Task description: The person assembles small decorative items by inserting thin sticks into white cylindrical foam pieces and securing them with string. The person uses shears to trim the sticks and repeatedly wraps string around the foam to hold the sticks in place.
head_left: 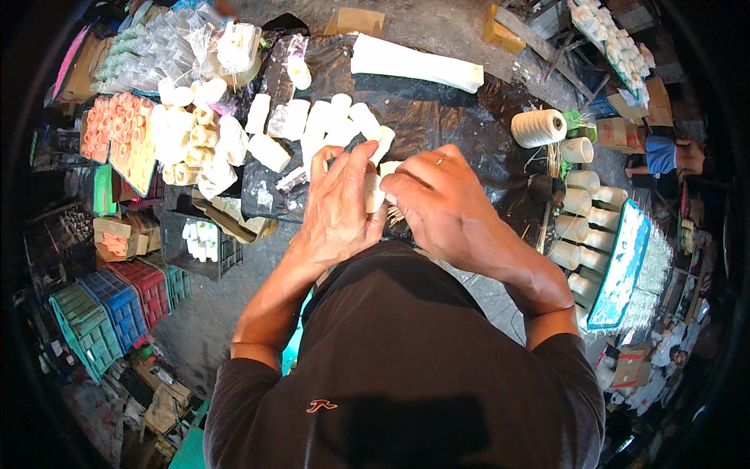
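A short white candle (375,194) is held upright close to my body, over the near edge of a table covered in black plastic (437,117). My left hand (337,205) wraps its fingers and thumb around the candle's side. From the other side my right hand (439,195), with a ring on one finger, is closed with its fingertips at the candle; whether it also pinches a wick is hidden. Thin straw-coloured wicks (397,219) show just below the right hand. Beyond my hands lies a cluster of similar white candles (319,121), some on their sides.
A large spool of cream string (539,128) stands right, near several cream cylinders (574,228) beside a blue-edged board (621,270). A long white block (418,62) lies at the back. Orange pieces (117,129) are at left, above coloured crates (117,305). A person (668,155) is far right.
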A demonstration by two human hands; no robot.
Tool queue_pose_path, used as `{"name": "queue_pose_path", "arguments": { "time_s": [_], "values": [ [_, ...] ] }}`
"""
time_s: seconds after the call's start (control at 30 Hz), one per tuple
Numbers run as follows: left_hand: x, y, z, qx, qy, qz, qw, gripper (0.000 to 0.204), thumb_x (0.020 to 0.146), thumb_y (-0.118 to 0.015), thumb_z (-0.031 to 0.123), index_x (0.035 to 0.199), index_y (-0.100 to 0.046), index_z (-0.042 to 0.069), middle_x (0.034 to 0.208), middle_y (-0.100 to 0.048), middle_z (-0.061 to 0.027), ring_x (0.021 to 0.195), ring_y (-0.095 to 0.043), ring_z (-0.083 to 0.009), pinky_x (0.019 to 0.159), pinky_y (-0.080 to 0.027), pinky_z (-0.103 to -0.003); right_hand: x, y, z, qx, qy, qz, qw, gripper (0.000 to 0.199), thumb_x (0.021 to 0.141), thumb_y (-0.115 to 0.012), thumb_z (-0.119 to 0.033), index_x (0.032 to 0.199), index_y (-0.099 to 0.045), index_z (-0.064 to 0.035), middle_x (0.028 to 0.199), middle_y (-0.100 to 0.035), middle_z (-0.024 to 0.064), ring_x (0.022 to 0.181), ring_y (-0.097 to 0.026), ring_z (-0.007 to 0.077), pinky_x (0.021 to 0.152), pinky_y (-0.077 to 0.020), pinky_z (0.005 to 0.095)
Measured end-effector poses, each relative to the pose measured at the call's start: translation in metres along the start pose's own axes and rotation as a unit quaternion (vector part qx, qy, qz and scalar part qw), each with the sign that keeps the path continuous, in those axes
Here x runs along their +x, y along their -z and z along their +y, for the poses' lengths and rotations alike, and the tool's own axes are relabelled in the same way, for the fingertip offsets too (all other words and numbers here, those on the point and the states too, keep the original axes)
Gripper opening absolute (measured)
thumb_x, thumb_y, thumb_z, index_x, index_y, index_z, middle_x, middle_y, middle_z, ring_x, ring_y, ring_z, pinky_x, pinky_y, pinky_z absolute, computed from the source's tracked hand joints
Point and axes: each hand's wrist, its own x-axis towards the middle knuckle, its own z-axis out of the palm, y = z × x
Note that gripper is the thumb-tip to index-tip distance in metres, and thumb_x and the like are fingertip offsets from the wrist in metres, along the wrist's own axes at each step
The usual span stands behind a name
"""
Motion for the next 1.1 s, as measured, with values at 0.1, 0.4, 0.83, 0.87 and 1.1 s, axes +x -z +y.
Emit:
{"name": "queue_pose_path", "arguments": {
  "time_s": [0.1,0.4,0.83,0.87,1.1],
  "values": [
    [-0.002,-0.003,0.0,-0.048,0.022,-0.007,0.999,0.076,0.063,-0.071,-0.001,0.133,-0.041,-0.006,0.093,-0.062,-0.0159,0.088,-0.061,-0.0335,0.084,-0.047,-0.042,0.001,0.001,0.002,-0.007,0.014,0.001,1.0,0.01,0.076,-0.063,-0.01,0.082,-0.06,-0.0036,0.076,-0.055,0.0069,0.075,-0.059,0.0257,0.074,-0.0402,0.0399],
    [-0.007,-0.008,-0.007,-0.068,0.032,-0.003,0.997,0.076,0.064,-0.071,-0.002,0.133,-0.04,-0.005,0.093,-0.062,-0.0173,0.086,-0.062,-0.0357,0.08,-0.049,-0.045,0.004,-0.019,0.001,0.015,0.01,-0.034,0.999,0.015,0.079,-0.068,-0.006,0.093,-0.064,-0.0024,0.079,-0.058,0.0068,0.074,-0.059,0.0259,0.075,-0.0416,0.0389],
    [-0.009,-0.004,-0.018,-0.038,0.05,-0.035,0.997,0.084,0.064,-0.073,0.0,0.139,-0.036,-0.003,0.102,-0.065,-0.0197,0.093,-0.065,-0.0387,0.085,-0.052,-0.046,0.014,-0.028,0.011,0.015,0.025,-0.034,0.999,0.011,0.074,-0.064,-0.014,0.077,-0.06,-0.0034,0.072,-0.057,0.0094,0.073,-0.061,0.027,0.076,-0.0415,0.0413],
    [-0.01,-0.003,-0.019,-0.035,0.054,-0.034,0.997,0.084,0.064,-0.074,0.001,0.139,-0.036,-0.003,0.102,-0.065,-0.0197,0.093,-0.065,-0.0385,0.085,-0.052,-0.046,0.015,-0.028,0.011,0.016,0.027,-0.031,0.999,0.012,0.074,-0.064,-0.014,0.076,-0.059,-0.0036,0.072,-0.057,0.0097,0.073,-0.062,0.0269,0.076,-0.0415,0.0414],
    [-0.002,-0.006,-0.019,-0.045,0.032,-0.015,0.998,0.071,0.068,-0.07,0.0,0.133,-0.041,-0.003,0.093,-0.06,-0.0186,0.087,-0.061,-0.0385,0.081,-0.049,-0.046,0.023,-0.027,0.01,-0.032,0.029,-0.102,0.994,0.012,0.077,-0.067,-0.014,0.083,-0.064,-0.0046,0.078,-0.058,0.0068,0.078,-0.06,0.0249,0.081,-0.0416,0.0392]
  ]
}}
